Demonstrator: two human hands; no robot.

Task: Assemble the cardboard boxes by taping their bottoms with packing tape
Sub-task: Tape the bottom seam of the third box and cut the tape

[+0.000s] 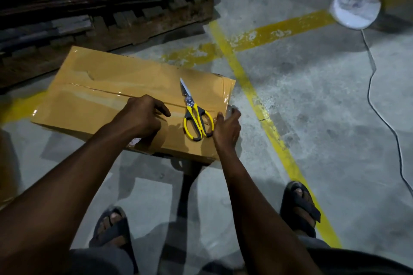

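Head view: where does the cardboard box point(116, 96) sit, and how far along is it?

— Flat on the concrete floor point(312, 118) in front of the person's feet, bottom flaps closed and facing up. Glossy tape runs along the centre seam and shines across most of that face. I judge this to be the last strip, going over the right-hand end.

— And the hands?

— The right hand point(226, 127) is at the box's right edge, fingers and thumb curled round something pale and clear, which I take for the packing tape point(230, 110). The left hand point(140, 116) rests on the top beside the seam, fingers bent. Whether it pinches tape or only presses, I cannot tell.

— Next move?

— Probably cutting. The scissors point(195, 116) lie closed on the box between the hands, handles just beside the right one. One hand must let go to take them while the other holds the strip taut.

— Around it?

— A yellow line point(257, 96) passes just right of the box, a pallet point(89, 6) stands behind, and a white fan base point(355, 9) is well apart.
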